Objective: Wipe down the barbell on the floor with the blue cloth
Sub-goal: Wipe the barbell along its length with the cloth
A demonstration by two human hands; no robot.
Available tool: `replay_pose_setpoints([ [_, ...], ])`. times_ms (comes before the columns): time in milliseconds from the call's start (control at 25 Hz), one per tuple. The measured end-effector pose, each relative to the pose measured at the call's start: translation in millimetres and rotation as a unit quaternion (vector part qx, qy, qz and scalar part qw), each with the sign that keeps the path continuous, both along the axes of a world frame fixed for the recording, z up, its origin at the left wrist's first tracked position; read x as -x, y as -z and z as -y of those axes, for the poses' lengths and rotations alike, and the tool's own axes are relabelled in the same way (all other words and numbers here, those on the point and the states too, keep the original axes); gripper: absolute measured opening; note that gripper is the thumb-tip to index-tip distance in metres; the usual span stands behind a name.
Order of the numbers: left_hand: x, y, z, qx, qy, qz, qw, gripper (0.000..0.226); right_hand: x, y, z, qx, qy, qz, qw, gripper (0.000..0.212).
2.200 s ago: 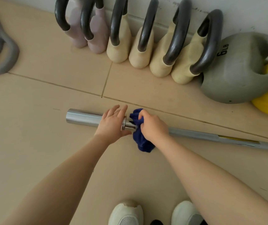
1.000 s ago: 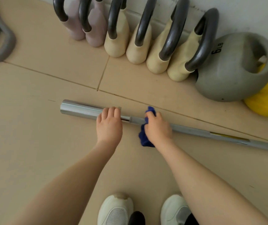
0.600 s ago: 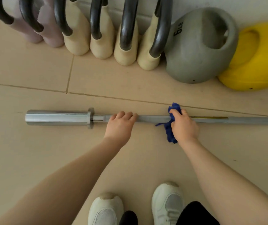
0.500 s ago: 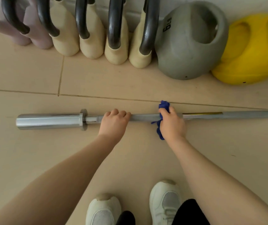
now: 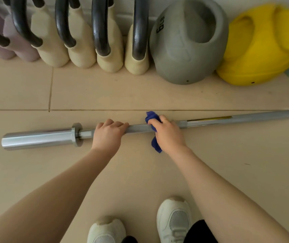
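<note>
A steel barbell (image 5: 40, 137) lies across the beige floor, its thick sleeve and collar at the left and its thin shaft running off the right edge. My left hand (image 5: 107, 135) grips the shaft just right of the collar. A little further right, my right hand (image 5: 168, 133) is closed over the blue cloth (image 5: 152, 117), which is wrapped around the shaft; a tail of cloth hangs below my palm. A short stretch of bare shaft shows between my hands.
Along the wall behind the bar stand several cream and mauve kettlebells (image 5: 108, 58) with black handles, a grey 6 lb kettlebell (image 5: 184, 55) and a yellow one (image 5: 259, 58). My white shoes (image 5: 174, 220) are at the bottom. A tile joint runs just beyond the bar.
Both hands have slid right along the bar, from the collar onto the thin shaft, the cloth travelling with my right hand. The view has shifted right too.
</note>
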State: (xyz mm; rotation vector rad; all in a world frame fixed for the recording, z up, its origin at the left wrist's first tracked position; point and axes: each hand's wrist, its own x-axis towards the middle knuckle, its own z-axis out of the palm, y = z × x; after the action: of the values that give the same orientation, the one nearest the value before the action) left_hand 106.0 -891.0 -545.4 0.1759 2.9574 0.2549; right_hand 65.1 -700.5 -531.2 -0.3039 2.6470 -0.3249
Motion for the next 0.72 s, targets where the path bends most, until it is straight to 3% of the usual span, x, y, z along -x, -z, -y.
replay_pose_setpoints([
  [80,0.7,2.0,1.4,-0.012,-0.009,0.008,1.0,0.035,13.9,-2.9,-11.3,0.018,0.044,0.016,0.999,0.037],
  [160,2.7,2.7,1.2,-0.008,-0.004,0.003,1.0,0.036,15.5,-6.3,-12.3,-0.045,0.103,0.004,0.994,0.039],
  [240,4.7,0.0,-0.4,0.008,0.02,0.008,1.0,0.037,1.7,-10.0,14.3,-0.099,0.058,-0.03,0.993,0.042],
  [400,8.9,-9.0,3.6,0.013,-0.055,0.108,0.993,0.038,-7.3,-14.8,49.9,-0.043,-0.078,0.006,0.996,0.038],
  [480,9.1,-11.0,13.2,-0.002,-0.075,0.139,0.987,0.047,14.9,-17.5,38.3,-0.082,-0.047,0.043,0.995,0.03],
  [600,-3.2,-12.4,34.6,-0.064,-0.073,0.073,0.993,0.045,17.3,-19.3,51.4,-0.18,0.022,0.021,0.983,0.032],
  [640,-10.6,-10.9,40.7,-0.077,-0.074,0.034,0.994,0.041,7.8,-17.5,72.5,-0.157,0.002,0.015,0.987,0.034],
  [720,-23.9,-8.8,51.4,-0.063,-0.126,-0.034,0.989,0.037,-15.2,-14.2,118.4,-0.022,-0.033,0.03,0.999,0.034],
])
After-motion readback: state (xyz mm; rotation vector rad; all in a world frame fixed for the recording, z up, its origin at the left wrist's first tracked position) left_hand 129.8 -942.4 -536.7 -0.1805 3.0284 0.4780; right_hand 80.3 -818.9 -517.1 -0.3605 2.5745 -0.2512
